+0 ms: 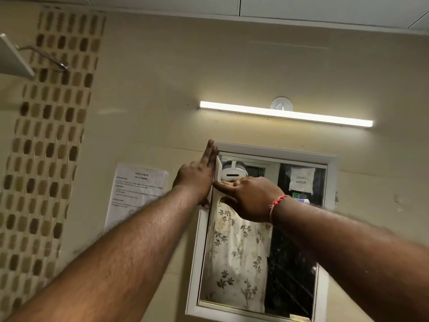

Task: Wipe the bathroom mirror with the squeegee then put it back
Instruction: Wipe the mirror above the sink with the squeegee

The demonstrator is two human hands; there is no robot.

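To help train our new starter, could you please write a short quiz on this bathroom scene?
1. True or false: the squeegee is at the bottom right corner of the mirror.
2. Which wrist wears the red thread?
3. What is mounted above the mirror: A) light bar, B) towel, C) clock?
Key: 1 false, it is at the top left; 2 the right; 3 A.

Both arms raised; left hand (197,176) flat, fingers (209,152) straight up; right hand (249,197) fingers pointing left.
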